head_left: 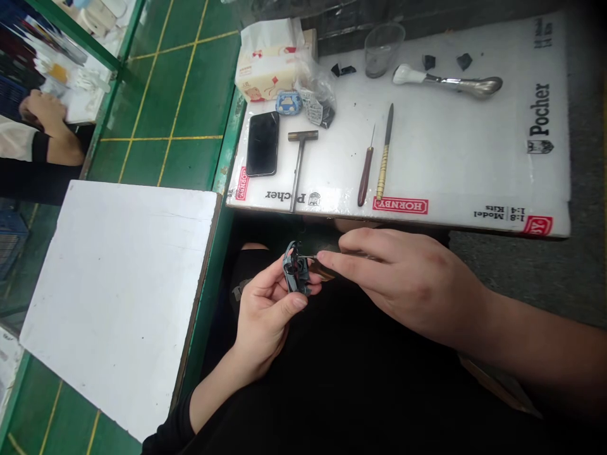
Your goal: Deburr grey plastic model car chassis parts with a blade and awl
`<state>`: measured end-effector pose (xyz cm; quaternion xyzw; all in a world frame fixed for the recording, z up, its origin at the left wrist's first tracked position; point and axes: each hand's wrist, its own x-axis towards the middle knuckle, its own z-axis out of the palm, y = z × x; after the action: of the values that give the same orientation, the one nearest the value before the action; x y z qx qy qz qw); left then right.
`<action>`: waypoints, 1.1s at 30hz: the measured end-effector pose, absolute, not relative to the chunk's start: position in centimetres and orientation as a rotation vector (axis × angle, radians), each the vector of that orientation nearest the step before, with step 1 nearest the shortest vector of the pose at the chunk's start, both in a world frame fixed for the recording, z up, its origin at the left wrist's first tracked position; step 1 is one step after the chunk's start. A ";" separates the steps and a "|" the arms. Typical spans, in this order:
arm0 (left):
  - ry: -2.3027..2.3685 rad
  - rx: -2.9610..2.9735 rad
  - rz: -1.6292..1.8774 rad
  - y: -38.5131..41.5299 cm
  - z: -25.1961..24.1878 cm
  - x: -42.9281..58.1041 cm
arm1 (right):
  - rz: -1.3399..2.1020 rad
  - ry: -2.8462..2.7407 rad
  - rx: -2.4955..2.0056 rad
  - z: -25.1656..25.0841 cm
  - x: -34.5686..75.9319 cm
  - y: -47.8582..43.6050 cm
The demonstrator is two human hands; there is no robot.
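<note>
My left hand (265,309) is closed around a small dark grey moulded part (296,272), held up over my lap. The thumb presses on its lower edge and the fingers curl behind it. My right hand (403,272) pinches a thin metal tool (310,256), whose tip reaches the part's right side. Most of this tool is hidden by the fingers, so its exact kind does not show. On the table ahead lie a dark-handled awl (365,177), a slim file (386,151) with a wrapped yellowish handle, and a metal T-shaped tool (298,167).
A white covered tabletop (450,151) holds a phone (262,144), a tissue pack (270,63), a clear cup (382,50), a metal-and-white handled tool (450,82) and dark scraps. A white board (123,291) lies left on green tables. Another person's hand (45,107) shows far left.
</note>
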<state>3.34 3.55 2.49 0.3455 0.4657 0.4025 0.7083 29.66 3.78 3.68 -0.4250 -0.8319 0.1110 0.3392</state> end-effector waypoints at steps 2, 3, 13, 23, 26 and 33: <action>1.036 0.768 0.897 3.5 2.6 3.3 | 0.273 -2.174 -1.161 3.6 29.6 3.8; 1.040 0.769 0.894 3.5 2.7 3.3 | 0.251 -2.182 -1.162 3.5 29.5 3.8; 1.026 0.754 0.874 3.4 2.8 3.4 | 0.346 -2.124 -1.175 4.1 29.5 3.5; 1.032 0.760 0.859 3.1 2.8 3.5 | 0.256 -2.142 -1.203 4.2 29.3 3.2; 1.040 0.762 0.862 3.1 2.7 3.5 | 0.258 -2.126 -1.169 4.1 29.3 3.0; 1.020 0.790 0.884 3.0 2.5 3.4 | 0.329 -2.046 -1.212 4.2 29.3 2.4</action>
<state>3.39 3.02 2.54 0.3560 0.4598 0.3984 0.7093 29.27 2.44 4.23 -0.4705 -0.7946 0.1276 0.3619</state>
